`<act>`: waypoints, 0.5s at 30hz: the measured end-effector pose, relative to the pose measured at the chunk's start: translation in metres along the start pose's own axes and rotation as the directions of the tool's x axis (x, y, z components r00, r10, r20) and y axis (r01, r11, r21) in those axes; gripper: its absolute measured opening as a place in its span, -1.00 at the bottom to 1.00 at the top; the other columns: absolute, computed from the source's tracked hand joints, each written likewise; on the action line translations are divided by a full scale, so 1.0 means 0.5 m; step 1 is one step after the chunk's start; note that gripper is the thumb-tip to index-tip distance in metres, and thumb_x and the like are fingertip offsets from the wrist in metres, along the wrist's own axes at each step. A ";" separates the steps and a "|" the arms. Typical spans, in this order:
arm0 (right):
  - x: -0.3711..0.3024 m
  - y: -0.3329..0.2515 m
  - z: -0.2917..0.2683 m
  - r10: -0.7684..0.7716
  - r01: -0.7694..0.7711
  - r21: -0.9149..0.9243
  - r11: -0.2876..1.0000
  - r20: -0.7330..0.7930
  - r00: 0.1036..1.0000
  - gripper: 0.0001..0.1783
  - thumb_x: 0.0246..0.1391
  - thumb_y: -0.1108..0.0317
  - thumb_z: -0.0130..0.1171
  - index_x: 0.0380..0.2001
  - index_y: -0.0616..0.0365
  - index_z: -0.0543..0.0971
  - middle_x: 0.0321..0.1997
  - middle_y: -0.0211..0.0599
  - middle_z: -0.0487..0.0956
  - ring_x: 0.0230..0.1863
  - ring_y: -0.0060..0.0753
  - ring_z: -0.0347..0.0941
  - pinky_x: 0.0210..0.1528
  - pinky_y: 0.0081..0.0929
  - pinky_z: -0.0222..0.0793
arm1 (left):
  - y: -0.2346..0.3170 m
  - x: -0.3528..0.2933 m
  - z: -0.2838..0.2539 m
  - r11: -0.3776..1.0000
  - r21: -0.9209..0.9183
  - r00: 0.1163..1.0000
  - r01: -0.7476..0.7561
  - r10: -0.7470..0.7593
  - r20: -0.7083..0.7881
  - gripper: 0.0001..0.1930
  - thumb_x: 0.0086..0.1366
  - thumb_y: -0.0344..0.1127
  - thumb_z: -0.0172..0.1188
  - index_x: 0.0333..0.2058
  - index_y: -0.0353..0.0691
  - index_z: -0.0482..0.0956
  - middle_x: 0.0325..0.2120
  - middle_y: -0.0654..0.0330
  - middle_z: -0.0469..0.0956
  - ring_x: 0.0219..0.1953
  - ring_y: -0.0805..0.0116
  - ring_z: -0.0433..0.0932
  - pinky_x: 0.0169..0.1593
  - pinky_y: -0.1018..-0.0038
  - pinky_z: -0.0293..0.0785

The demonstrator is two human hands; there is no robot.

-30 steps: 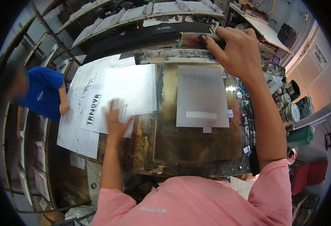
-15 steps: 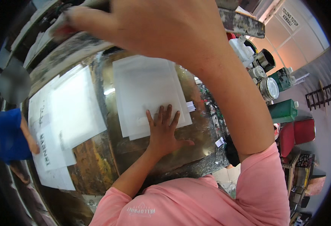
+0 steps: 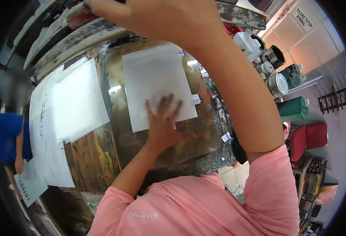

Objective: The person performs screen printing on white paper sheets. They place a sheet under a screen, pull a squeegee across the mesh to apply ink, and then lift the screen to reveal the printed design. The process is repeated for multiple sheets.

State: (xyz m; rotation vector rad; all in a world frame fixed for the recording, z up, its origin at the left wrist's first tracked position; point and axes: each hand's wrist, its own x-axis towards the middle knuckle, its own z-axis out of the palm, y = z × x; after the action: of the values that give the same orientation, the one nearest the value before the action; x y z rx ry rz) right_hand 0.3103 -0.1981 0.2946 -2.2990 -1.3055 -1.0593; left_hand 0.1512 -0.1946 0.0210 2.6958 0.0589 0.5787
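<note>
One thin, translucent sheet (image 3: 153, 74) lies at the centre of the frame on a glossy brown panel (image 3: 196, 147), its lower edge partly covered by a worker's left hand (image 3: 163, 128), the fingers spread and blurred. The right hand (image 3: 161, 15) looms at the top of the frame, thumb stretched toward the upper left; its other fingers are out of sight, so their hold cannot be told. Nearby runs a rough, paint-crusted bar (image 3: 76, 59).

Small white tabs (image 3: 196, 99) stand at the sheet's right edge. At left, a smooth white stack (image 3: 80, 106) rests on the bench (image 3: 88, 163), its bare wood streaked yellow and brown. At lower left, a co-worker's hand (image 3: 19, 165) is at a black-lettered page (image 3: 31, 185).

The right forearm (image 3: 244, 94) cuts across the frame, blocking part of the panel's surroundings. Beyond it, at right, are round tins (image 3: 277, 84), a translucent green jug (image 3: 293, 109) and a red chair (image 3: 314, 135).
</note>
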 end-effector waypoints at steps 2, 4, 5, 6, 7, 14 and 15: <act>-0.037 -0.017 0.002 0.005 0.000 0.044 0.999 -0.098 0.995 -0.34 0.43 -0.24 -0.03 -0.51 0.10 0.60 -0.58 -0.31 0.50 -0.51 -0.25 0.37 0.00 -0.10 0.38 | -0.021 -0.006 -0.111 0.841 -0.312 0.857 0.442 -0.498 -0.128 -0.04 0.03 0.11 0.68 0.35 -0.17 0.50 0.25 -0.05 0.54 0.30 -0.14 0.51 0.47 -0.15 0.28; -0.100 -0.001 0.001 -0.050 0.111 0.278 0.954 -0.216 0.975 -0.38 0.26 -0.24 0.26 -0.17 0.20 0.70 -0.30 -0.03 0.71 -0.24 0.05 0.64 -0.06 -0.06 0.36 | -0.076 -0.023 -0.232 0.490 -0.852 0.581 0.186 -0.754 -0.307 0.15 0.09 -0.21 0.70 0.55 -0.23 0.15 0.05 0.05 0.62 -0.08 0.25 0.64 0.09 0.37 0.61; -0.148 -0.009 0.001 -0.113 0.149 0.233 0.961 -0.164 0.980 -0.40 0.27 -0.22 0.28 -0.14 0.20 0.70 -0.24 -0.03 0.71 -0.21 0.02 0.64 -0.06 -0.07 0.36 | -0.100 -0.053 -0.289 0.456 -0.890 0.640 -0.010 -0.681 -0.357 0.25 0.14 -0.21 0.69 0.61 -0.25 -0.05 -0.03 0.10 0.63 -0.11 0.37 0.62 0.02 0.49 0.60; -0.205 -0.022 -0.004 -0.143 0.149 0.157 0.976 -0.046 0.989 -0.41 0.27 -0.20 0.29 -0.11 0.20 0.69 -0.18 -0.04 0.71 -0.17 -0.01 0.64 -0.06 -0.07 0.36 | -0.117 -0.092 -0.329 0.550 -0.835 0.722 -0.005 -0.576 -0.383 0.23 0.14 -0.18 0.70 0.60 -0.28 0.01 -0.08 0.14 0.64 -0.08 0.36 0.61 0.04 0.47 0.60; -0.253 -0.025 -0.005 -0.193 0.177 0.204 0.963 0.064 0.979 -0.45 0.28 -0.17 0.29 -0.12 0.17 0.70 -0.15 -0.07 0.71 -0.16 -0.03 0.63 -0.05 -0.08 0.36 | -0.125 -0.125 -0.327 0.529 -0.814 0.728 0.240 -0.652 -0.210 0.20 0.10 -0.16 0.73 0.57 -0.31 0.11 -0.07 0.16 0.64 -0.08 0.35 0.60 0.05 0.42 0.60; -0.504 -0.065 0.087 -0.235 -0.137 0.409 0.902 0.733 0.639 -0.57 0.24 -0.12 0.35 -0.15 0.04 0.72 -0.11 -0.21 0.68 -0.06 -0.05 0.62 -0.09 0.00 0.57 | -0.177 -0.293 -0.161 0.760 0.112 0.764 0.640 -0.614 -0.197 0.14 -0.38 0.26 0.78 0.24 -0.19 0.68 -0.12 0.16 0.54 0.04 0.10 0.47 0.31 0.03 0.23; -0.528 -0.077 0.095 -0.223 -0.131 0.425 0.896 0.685 0.693 -0.56 0.20 -0.08 0.39 -0.11 0.05 0.71 -0.10 -0.23 0.68 -0.05 -0.05 0.62 -0.07 -0.04 0.58 | -0.183 -0.303 -0.145 0.757 0.140 0.768 0.638 -0.613 -0.187 0.12 -0.43 0.28 0.77 0.19 -0.17 0.71 -0.11 0.15 0.54 0.08 0.06 0.46 0.31 0.03 0.18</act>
State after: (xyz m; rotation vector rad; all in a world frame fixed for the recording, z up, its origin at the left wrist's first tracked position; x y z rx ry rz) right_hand 0.2161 -0.3126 0.0680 -2.3634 -1.6483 0.2425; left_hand -0.0129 -0.1019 -0.0110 2.5706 1.0705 0.5420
